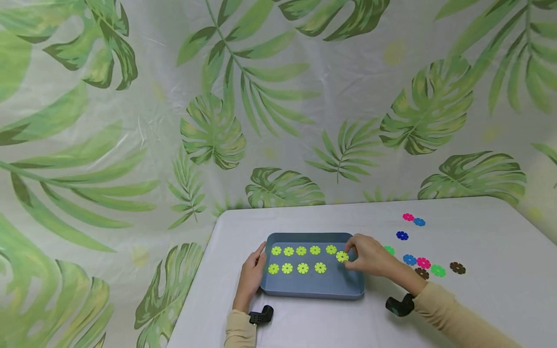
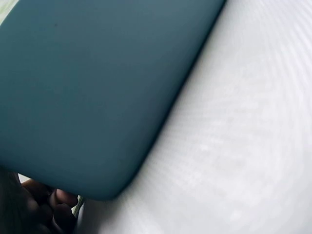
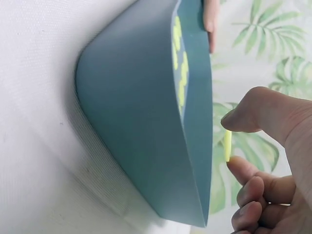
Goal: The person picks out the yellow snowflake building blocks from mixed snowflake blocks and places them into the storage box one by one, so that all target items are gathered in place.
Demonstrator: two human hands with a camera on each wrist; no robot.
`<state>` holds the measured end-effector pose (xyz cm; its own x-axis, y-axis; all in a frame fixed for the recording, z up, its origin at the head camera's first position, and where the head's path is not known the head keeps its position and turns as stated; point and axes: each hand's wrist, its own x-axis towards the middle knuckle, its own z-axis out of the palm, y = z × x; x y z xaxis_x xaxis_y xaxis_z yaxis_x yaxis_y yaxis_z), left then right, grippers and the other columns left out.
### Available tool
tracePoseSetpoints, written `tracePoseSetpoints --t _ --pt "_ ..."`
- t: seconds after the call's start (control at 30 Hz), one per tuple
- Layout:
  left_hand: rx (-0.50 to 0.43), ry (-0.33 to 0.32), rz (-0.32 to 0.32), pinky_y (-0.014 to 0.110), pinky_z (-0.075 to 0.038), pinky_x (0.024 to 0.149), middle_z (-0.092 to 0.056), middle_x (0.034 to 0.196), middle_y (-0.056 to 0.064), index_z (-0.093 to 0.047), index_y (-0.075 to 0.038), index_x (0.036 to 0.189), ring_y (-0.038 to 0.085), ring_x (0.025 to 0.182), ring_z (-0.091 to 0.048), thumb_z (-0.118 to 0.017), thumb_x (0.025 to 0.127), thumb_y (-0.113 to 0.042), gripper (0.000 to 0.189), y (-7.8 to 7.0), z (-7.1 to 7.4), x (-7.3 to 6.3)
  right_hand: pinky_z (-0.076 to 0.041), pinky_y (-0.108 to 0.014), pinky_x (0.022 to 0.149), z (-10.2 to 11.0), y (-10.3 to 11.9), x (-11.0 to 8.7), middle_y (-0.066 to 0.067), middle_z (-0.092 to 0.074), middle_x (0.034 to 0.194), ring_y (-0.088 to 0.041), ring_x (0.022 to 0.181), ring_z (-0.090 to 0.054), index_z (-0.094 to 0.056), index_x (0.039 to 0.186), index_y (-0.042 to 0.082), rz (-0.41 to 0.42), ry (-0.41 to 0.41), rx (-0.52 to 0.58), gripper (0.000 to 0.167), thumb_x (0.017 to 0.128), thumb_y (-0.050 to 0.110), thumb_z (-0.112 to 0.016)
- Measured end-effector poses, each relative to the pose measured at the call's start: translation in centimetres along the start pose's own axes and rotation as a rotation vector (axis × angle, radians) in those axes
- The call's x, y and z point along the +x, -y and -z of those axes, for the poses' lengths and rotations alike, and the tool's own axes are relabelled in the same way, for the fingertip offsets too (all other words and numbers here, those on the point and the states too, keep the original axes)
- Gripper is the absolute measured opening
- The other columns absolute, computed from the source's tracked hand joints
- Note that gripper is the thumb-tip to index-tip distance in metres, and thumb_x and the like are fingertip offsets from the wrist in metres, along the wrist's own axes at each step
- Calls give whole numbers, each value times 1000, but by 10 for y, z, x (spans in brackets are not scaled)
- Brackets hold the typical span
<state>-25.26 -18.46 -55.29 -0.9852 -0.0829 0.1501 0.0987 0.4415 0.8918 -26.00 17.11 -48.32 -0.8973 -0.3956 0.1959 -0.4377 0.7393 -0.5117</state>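
Note:
A yellow notched plastic disc is pinched between the thumb and forefinger of my right hand, over the right end of a blue-grey tray. Seen edge-on in the right wrist view, the held disc is above the tray's rim. Several matching yellow discs lie flat in the tray in two rows. My left hand grips the tray's left side, its fingertips at the rim. In the left wrist view, the tray's wall fills much of the picture, with curled fingers near its corner.
To the right of the tray, loose discs are scattered on the white table: pink, blue, green and brown. The right forearm passes close to some of them. A leaf-printed curtain hangs behind the table's back edge.

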Motion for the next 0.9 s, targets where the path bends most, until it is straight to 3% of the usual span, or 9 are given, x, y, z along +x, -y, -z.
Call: tracePoseSetpoints --t 0.27,0.43,0.9 --pt "-10 2 7 37 -37 72 -50 88 4 -53 -23 150 18 77 -44 -48 109 -29 41 0 0 0 -44 -28 63 -10 4 2 1 -57 83 -13 73 -48 -71 90 6 -2 64 -23 25 73 18 -86" --pt "3 3 8 36 -38 73 -51 89 3 -52 -23 150 18 78 -45 -47 109 -30 42 -1 0 0 -43 -27 61 -16 5 4 3 -56 83 -12 72 -47 -72 90 6 28 95 -77 27 73 20 -87" --pt "-1 8 13 35 -38 71 -50 88 3 -52 -22 150 17 76 -45 -48 109 -32 42 -3 1 0 -41 -34 62 -28 11 9 5 -53 76 -15 71 -45 -67 78 13 -9 152 -209 26 71 25 -89"
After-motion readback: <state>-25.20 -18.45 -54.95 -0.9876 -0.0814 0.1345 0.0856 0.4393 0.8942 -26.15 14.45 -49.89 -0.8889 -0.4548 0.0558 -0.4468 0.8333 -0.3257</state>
